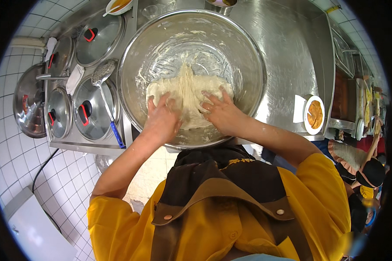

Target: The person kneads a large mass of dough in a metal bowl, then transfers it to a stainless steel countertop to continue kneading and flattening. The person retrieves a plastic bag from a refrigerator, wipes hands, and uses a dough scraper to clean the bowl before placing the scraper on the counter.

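Note:
A large steel mixing bowl (196, 11) stands before me on the metal counter, its walls smeared with dough. In its near half lies a mass of wet, pale dough (191, 98), with a stretched ridge of strands down its middle. My left hand (165, 115) is on the left part of the dough, fingers spread, partly blurred. On the right part rests my right hand (220, 111), its fingers apart and dough sticking to them. The fingertips of both hands touch or sink slightly into the dough; neither hand is plainly closed on it.
Left of the bowl are glass-lidded pots (99, 42) and a slotted skimmer (104, 70) with a blue handle. A white bowl of orange-brown food (314, 114) stands at the counter's right edge. Behind the bowl is a steel container (220, 8). Other people (372, 173) are at far right.

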Demonstrator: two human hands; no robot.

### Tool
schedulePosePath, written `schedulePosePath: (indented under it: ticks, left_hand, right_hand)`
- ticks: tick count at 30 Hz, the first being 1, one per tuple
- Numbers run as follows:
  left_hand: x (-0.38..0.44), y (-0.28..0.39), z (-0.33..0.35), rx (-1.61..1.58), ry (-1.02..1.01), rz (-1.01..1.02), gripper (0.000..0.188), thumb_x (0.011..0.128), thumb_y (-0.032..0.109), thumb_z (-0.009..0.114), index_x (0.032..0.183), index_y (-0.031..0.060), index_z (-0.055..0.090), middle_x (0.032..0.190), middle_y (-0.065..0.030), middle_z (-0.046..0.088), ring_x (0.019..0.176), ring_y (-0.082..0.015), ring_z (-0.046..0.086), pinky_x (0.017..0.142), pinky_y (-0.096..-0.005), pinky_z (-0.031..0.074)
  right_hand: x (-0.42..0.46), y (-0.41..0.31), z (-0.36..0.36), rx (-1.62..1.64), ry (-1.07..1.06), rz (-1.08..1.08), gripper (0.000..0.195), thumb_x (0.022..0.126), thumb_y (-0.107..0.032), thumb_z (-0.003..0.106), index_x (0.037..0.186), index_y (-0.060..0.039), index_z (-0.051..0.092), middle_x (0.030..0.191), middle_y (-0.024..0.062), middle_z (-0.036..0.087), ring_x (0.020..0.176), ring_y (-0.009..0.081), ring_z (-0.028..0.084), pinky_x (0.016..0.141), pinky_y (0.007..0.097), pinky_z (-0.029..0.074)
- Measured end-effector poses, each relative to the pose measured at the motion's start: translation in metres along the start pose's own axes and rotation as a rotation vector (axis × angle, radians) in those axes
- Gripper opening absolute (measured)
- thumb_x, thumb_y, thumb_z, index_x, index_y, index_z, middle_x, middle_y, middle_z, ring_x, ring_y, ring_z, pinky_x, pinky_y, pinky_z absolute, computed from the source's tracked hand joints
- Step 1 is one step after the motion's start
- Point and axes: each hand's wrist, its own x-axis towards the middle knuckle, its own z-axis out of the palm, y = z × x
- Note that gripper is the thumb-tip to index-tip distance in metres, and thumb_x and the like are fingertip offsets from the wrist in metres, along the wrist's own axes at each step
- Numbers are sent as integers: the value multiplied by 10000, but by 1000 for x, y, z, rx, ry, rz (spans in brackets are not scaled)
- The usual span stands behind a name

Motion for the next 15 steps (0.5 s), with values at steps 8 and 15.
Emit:
schedulePosePath:
  ticks: [8, 15]
  left_hand:
    - [167, -73, 31, -464, 145, -156, 423, 891, 399, 595, 1120, 47, 648, 1268, -208, 541, 1137, -403, 510, 928, -449, 441]
    - [99, -39, 40, -198, -143, 109, 407, 905, 343, 581, 1196, 60, 610, 1222, -175, 543, 1131, -384, 476, 984, -459, 388]
  right_hand:
    - [5, -31, 0, -167, -92, -39, 214, 810, -137, 554, 979, -82, 672, 1180, 116, 567, 1219, 305, 495, 960, 559, 397]
    - [-13, 11, -37, 417, 239, 331, 221, 832, -211, 641, 966, -45, 695, 1157, 176, 603, 989, 350, 629, 916, 411, 472]
